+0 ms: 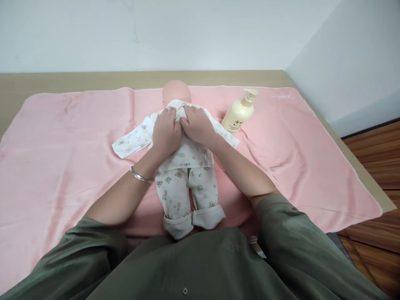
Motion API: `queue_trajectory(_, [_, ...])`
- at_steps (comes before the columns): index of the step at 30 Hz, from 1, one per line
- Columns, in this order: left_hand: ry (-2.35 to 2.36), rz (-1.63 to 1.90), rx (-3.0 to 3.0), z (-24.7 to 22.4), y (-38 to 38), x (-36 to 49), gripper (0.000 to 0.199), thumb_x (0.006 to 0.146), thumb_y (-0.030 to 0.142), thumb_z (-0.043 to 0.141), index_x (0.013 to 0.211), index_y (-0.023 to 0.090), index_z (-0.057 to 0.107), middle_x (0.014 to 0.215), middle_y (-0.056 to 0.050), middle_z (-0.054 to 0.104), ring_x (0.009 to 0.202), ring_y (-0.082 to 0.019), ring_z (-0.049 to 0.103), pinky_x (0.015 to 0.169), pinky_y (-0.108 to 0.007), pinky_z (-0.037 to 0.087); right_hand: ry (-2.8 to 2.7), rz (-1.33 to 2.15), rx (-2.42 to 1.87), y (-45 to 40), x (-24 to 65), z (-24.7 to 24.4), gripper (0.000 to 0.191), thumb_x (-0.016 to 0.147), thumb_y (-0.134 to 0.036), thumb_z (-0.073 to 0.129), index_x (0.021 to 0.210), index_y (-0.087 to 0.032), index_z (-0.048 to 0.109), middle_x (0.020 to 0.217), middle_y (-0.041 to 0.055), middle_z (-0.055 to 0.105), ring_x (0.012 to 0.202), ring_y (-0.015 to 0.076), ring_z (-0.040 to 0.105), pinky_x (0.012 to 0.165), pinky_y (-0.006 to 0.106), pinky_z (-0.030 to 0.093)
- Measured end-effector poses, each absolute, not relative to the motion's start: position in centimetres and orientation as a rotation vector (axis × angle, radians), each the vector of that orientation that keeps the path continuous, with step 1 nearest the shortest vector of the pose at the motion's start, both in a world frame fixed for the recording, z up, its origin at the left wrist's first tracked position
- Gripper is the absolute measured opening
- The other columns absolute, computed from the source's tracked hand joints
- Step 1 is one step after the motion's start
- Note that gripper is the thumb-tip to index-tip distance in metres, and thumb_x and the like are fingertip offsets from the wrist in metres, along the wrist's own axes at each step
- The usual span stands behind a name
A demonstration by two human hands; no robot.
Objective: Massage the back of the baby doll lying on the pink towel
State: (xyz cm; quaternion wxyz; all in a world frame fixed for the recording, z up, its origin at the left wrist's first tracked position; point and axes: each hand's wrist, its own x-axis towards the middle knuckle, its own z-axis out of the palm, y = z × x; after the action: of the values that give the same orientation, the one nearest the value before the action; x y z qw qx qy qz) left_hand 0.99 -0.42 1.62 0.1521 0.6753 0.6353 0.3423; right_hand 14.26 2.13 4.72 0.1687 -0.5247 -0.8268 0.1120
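Note:
A doll lies on a pink cloth [81, 137], its smooth bald head [176, 91] at the far end; no face shows. It wears a white printed shirt [190, 156] with the sleeves spread out and matching trousers [176, 191] with turned-up cuffs. My left hand [167, 131] is closed on the shirt just below the collar, its fingers bent into the fabric. Right beside it, my right hand [198, 125] is closed on the shirt too, thumb close to the left hand. Fabric bunches between both hands, and the fingertips are partly hidden.
A cream pump bottle [239, 114] stands or leans right of the doll, close to the right sleeve's end. The pink cloth is wrinkled and covers most of the wooden table [237, 78]. A white wall rises behind, and brown wood-grain panels are at the right.

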Motion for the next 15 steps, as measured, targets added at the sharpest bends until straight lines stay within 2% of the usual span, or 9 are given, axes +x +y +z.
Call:
queue_trajectory(2, [1.802,1.003,1.917,1.4,0.7,0.0,0.048,0.097,0.035,0.034,0.131,0.021,0.064,0.148,-0.014,0.062,0.147,-0.031,0.052,0.131,-0.053,0.036,-2.387,0.330,-1.463,0.7,13.7,5.2,0.041,0.102,-0.021,0.036,0.132,-0.006,0.060,0.143,0.0173,0.063,0.139,0.0315,0.055,0.127,0.049,0.037])
queue_trajectory(5, [1.758,1.029,1.917,1.2,1.7,-1.0,0.046,0.096,0.034,0.033,0.126,0.022,0.066,0.140,-0.012,0.067,0.138,-0.030,0.058,0.127,-0.054,0.041,-2.428,0.334,-1.439,-0.1,13.1,5.2,0.048,0.103,-0.021,0.034,0.145,-0.004,0.052,0.156,0.0171,0.053,0.153,0.0301,0.043,0.134,0.049,0.029])
queue_trajectory(7, [1.766,1.030,1.924,1.2,1.5,-0.9,0.048,0.097,0.034,0.032,0.129,0.021,0.065,0.143,-0.013,0.065,0.142,-0.031,0.055,0.129,-0.055,0.038,-2.419,0.361,-1.441,0.6,13.2,4.8,0.051,0.104,-0.023,0.033,0.150,-0.005,0.048,0.162,0.0165,0.046,0.158,0.0290,0.036,0.136,0.049,0.025])
queue_trajectory(12, [1.852,1.015,1.943,1.3,-0.2,0.7,0.055,0.097,0.036,0.031,0.144,0.020,0.056,0.155,-0.013,0.056,0.154,-0.032,0.042,0.136,-0.057,0.025,-2.305,0.480,-1.487,4.3,14.6,3.6,0.063,0.103,-0.033,0.034,0.157,0.001,0.039,0.167,0.0191,0.038,0.160,0.0292,0.034,0.136,0.048,0.028])
queue_trajectory(15, [1.841,1.016,1.944,1.0,-0.1,0.7,0.056,0.097,0.036,0.031,0.145,0.021,0.056,0.157,-0.012,0.055,0.155,-0.032,0.041,0.136,-0.058,0.024,-2.304,0.480,-1.502,4.6,14.8,3.7,0.068,0.102,-0.034,0.036,0.160,0.003,0.033,0.169,0.0195,0.033,0.161,0.0298,0.032,0.136,0.048,0.026])
